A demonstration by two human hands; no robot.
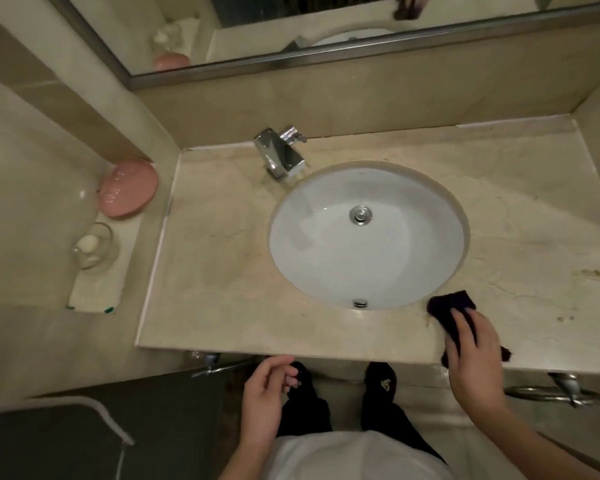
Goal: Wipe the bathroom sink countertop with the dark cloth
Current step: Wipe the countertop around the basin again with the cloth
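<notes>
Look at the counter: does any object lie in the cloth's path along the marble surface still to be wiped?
Nothing visible does. The right hand presses the dark cloth on the beige marble countertop, beside the white oval sink basin. Only the chrome faucet stands on it, at the back.

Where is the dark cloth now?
In the head view, the cloth lies at the countertop's front right edge, beside the sink, under the right hand.
</notes>
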